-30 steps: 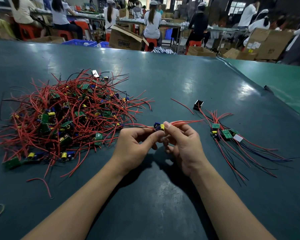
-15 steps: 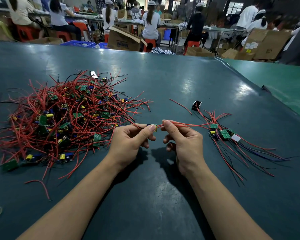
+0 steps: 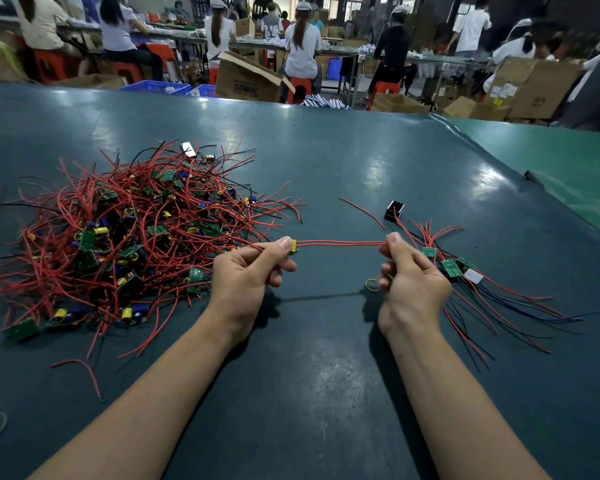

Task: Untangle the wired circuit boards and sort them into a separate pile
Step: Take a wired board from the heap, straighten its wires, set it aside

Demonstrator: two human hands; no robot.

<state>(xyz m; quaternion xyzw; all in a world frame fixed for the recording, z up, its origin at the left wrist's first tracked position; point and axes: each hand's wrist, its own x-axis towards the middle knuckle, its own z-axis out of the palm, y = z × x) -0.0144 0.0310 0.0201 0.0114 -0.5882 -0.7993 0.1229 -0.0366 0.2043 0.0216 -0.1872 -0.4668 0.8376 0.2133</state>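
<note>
Your left hand [image 3: 248, 271] pinches a board [image 3: 293, 246] beside the tangle [image 3: 128, 233]; your right hand [image 3: 411, 275] pinches its red wires [image 3: 340, 242], stretched taut between. It looks light and limp — grip the board itself, not the solder joints.

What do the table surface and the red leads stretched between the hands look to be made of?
Table surface: seemingly a dark teal rubber or vinyl mat with a semi-gloss finish; it shows soft light reflections, and a raised seam at the right.
Red leads: thin wire in smooth red plastic-looking insulation, pulled straight between the left hand and right hand; the conductor inside is not visible.
</note>
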